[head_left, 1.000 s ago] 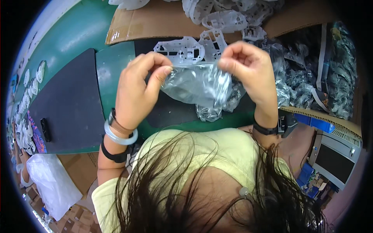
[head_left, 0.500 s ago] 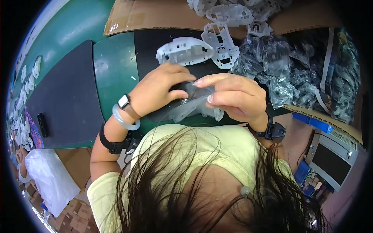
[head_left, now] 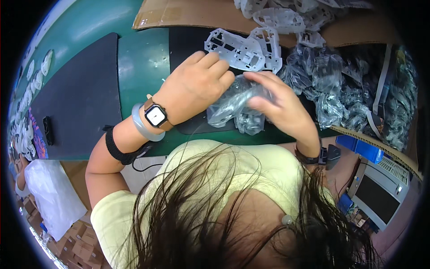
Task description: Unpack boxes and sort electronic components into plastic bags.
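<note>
**Clear plastic bag (head_left: 226, 109) bunched up right between two hands**

So the bag is flanked on both sides: left hand (head_left: 197, 87) over its upper left edge, right hand (head_left: 284, 107) at its right end. Neither is clearly nearer, since both overlap it in view. The long axis looks slanted, from below the left knuckles up toward the right fingers, but things are pretty blurred there. Which end is the mouth can't be told.

The left fingers are curled under and the tips hidden, so whether anything is gripped can't be told. The right thumb and fingers are held well apart, with plastic seen in the gap; no firm pinch is shown.

Another crumpled plastic piece (head_left: 249, 123) is seen bodyward of the bag. White plastic frames (head_left: 237, 50) are laid just beyond the hands, and bagged stuff (head_left: 326, 74) is heaped right of the right hand.
</note>
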### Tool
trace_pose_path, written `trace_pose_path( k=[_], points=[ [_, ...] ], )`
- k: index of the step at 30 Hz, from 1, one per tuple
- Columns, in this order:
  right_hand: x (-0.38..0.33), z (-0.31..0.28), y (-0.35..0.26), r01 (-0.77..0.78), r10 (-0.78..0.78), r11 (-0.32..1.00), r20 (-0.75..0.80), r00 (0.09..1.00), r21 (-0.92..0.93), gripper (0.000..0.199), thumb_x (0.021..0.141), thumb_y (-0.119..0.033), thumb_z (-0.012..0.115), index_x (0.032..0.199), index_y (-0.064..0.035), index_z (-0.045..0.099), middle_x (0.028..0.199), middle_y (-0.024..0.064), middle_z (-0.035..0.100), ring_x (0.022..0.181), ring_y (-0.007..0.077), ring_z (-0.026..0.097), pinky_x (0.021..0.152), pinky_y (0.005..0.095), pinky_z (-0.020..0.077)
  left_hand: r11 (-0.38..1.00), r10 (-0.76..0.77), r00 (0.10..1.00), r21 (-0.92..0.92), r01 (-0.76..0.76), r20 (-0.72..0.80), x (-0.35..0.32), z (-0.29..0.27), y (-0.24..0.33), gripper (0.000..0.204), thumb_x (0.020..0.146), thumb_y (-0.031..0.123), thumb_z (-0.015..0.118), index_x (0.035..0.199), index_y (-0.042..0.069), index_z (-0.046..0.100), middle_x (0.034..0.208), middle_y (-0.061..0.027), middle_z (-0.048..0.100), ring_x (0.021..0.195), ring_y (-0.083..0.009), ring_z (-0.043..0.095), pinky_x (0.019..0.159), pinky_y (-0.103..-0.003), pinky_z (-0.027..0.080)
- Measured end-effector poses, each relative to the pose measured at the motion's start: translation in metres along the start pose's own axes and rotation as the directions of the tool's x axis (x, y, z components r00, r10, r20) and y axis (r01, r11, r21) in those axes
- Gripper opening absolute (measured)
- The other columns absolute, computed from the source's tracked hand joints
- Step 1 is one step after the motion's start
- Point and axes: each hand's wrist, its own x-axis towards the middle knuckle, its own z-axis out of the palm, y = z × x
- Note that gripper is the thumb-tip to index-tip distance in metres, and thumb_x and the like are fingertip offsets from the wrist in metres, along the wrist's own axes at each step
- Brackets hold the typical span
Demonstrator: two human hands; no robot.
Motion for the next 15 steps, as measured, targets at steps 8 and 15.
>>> trace_pose_path(
  k=[8,15],
  points=[
    [0.018,0.002,0.001,-0.398,0.378,0.807,0.136,0.916,0.437,0.025,0.087,-0.017,0.059,0.105,0.001,0.059,0.075,0.0027,0.06,0.056,0.0066,0.051,0.049,0.0197,0.0414,0.991,0.022,0.99,0.133,-0.003,-0.141,0.005,-0.009,-0.002,0.015,0.069,0.011,0.055,0.084,0.008,0.052,0.094,-0.0057,0.057,0.09,-0.0221,0.054,0.076,-0.032,0.043],
    [0.023,-0.016,-0.027,-0.179,0.291,0.875,-0.194,0.937,0.449,0.009,0.079,-0.007,0.065,0.082,0.0016,0.064,0.069,-0.0005,0.058,0.063,0.0043,0.051,0.056,0.018,0.0395,0.994,-0.01,0.981,-0.105,-0.011,-0.196,0.002,-0.031,-0.017,0.021,0.068,0.008,0.065,0.086,0.007,0.055,0.083,-0.0059,0.055,0.076,-0.0218,0.053,0.07,-0.032,0.042]
  ],
)
